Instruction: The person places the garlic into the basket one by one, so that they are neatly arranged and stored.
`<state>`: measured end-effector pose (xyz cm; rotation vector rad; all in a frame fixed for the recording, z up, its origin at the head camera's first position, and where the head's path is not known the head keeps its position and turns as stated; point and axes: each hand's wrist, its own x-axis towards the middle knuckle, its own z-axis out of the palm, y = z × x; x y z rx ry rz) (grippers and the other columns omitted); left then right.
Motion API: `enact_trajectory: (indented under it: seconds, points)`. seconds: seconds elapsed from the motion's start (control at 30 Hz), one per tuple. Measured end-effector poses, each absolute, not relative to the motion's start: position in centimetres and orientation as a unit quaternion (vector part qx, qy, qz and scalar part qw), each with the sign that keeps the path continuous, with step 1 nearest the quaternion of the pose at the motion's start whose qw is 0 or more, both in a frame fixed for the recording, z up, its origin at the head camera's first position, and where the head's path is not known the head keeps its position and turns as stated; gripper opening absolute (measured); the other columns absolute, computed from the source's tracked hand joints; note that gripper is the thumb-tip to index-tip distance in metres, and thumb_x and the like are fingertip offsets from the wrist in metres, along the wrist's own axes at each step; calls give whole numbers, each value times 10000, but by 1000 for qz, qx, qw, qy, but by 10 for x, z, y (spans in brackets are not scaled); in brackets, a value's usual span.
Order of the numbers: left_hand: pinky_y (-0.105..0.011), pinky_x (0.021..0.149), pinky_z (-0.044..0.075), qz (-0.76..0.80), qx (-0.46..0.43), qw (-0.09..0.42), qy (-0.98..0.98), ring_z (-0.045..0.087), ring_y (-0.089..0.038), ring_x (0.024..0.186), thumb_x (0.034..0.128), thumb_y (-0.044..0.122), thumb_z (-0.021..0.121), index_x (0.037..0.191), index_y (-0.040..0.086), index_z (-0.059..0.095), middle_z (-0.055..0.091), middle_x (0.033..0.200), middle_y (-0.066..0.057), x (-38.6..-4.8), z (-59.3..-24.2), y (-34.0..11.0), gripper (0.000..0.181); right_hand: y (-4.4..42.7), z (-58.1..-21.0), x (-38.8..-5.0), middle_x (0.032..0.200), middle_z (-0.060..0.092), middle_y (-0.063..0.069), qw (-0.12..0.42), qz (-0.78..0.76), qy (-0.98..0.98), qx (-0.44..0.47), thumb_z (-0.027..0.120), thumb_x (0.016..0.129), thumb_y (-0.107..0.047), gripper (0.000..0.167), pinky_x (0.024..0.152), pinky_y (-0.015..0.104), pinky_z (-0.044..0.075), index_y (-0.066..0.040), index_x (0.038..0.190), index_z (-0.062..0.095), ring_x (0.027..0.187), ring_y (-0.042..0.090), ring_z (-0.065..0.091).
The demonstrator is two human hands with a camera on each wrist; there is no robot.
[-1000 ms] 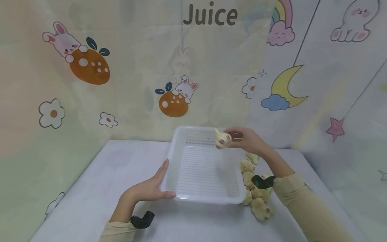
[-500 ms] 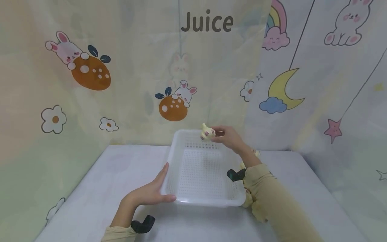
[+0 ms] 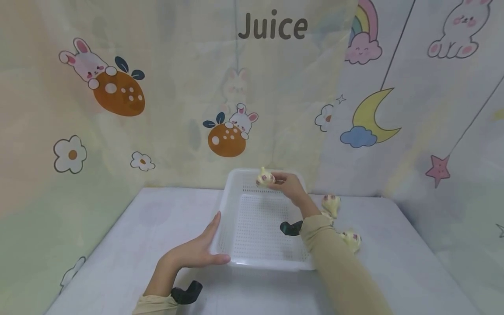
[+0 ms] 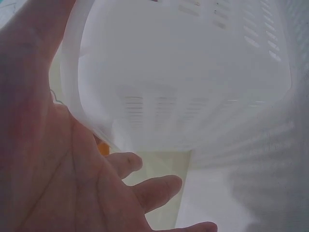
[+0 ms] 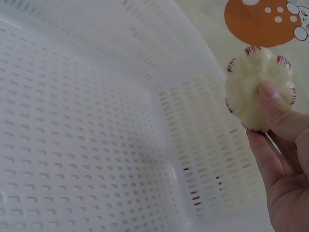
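Observation:
A white plastic basket with a slotted floor and walls sits tilted in the middle of the head view. My left hand holds its near left corner. The thumb lies on the front rim, while the fingers run along the left side; in the left wrist view several fingertips show below the outer wall. Over the basket's far end, my right hand pinches a cream garlic bulb with purple streaks. From the right wrist, the thumb presses on the garlic bulb's face.
More garlic bulbs lie on the white table to the right of the basket, partly hidden by my right sleeve. A printed cloth backdrop stands behind the table. Each wrist carries a black camera mount.
My right hand has moved left with the garlic bulb, from the basket's far right corner to over its far end. The left hand and basket hold nearly the same position.

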<state>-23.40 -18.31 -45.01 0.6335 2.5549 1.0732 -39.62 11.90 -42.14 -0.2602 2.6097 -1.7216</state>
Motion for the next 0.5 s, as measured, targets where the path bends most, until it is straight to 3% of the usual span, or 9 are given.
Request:
enact_trajectory:
  seconds: [0.2, 0.5]
  points:
    - [-520, 1157, 141, 379, 217, 153, 887, -27, -270, 1475, 786, 466, 725, 1509, 132, -162, -118, 1600, -89, -232, -447, -183, 1193, 107, -433, -401, 1239, 619, 199, -9, -580, 811, -76, 743, 793, -38, 457, 945, 366, 491, 8, 1228, 608, 1154, 331, 595]
    - [-512, 1158, 150, 380, 214, 155, 887, -15, -265, 1477, 785, 459, 729, 1510, 139, -162, -112, 1601, -81, -233, -447, -182, 1193, 92, -452, -406, 1207, 632, 202, 1, -575, 816, -65, 753, 788, -65, 440, 940, 378, 490, 25, 1197, 616, 1148, 319, 586]
